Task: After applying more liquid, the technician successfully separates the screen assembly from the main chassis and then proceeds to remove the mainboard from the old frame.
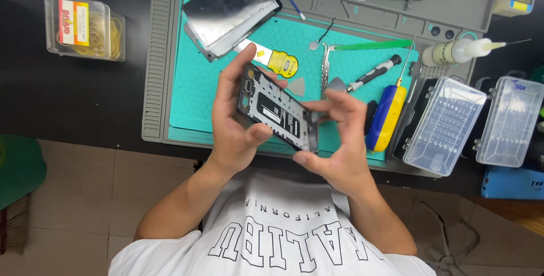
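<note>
Your left hand (pixel 238 123) is wrapped around the upper end of the dark phone frame (pixel 276 110), thumb pressed on its near edge, fingers curled behind, a closed grip on the frame. Your right hand (pixel 340 145) pinches the frame's lower end, fingertips (pixel 334 101) on its corner and thumb underneath, also clamped on it. You hold the frame tilted, lifted above the teal mat (pixel 198 83), its inner face toward you.

At twelve o'clock from the frame lies a yellow round-headed pry tool (pixel 277 60), and past it, at eleven o'clock, a dark screen panel (pixel 229 7) rests on a grey metal plate. At one o'clock sit metal tweezers (pixel 326 63) and a grey pick (pixel 296 86). At three o'clock there's a blue-and-yellow tool (pixel 385 117), then two clear plastic bit cases (pixel 445 126). At two o'clock a glue bottle (pixel 459 52) lies on its side. Far off at ten o'clock, on the black table (pixel 68 94), stands a clear box of rubber bands (pixel 85 26).
</note>
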